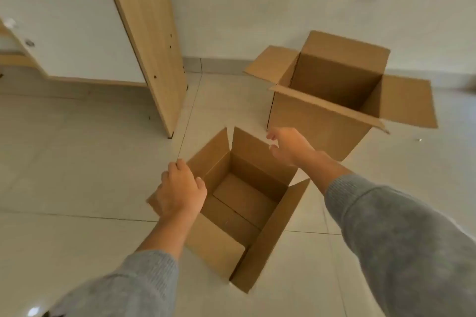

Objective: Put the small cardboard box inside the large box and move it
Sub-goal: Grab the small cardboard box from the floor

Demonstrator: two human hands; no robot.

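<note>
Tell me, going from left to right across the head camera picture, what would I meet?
White cabinet → leaning wooden panel → left hand → nearer open box → right hand → farther open box.

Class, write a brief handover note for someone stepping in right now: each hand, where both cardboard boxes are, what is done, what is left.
Left hand: gripping the left flap of the near box.
Right hand: open, at its far flap, not clearly gripping.
Far box: on the floor by the wall, open and upright.
Done: both boxes open, apparently empty.
Left: put the small box inside the large one, then move it.
</note>
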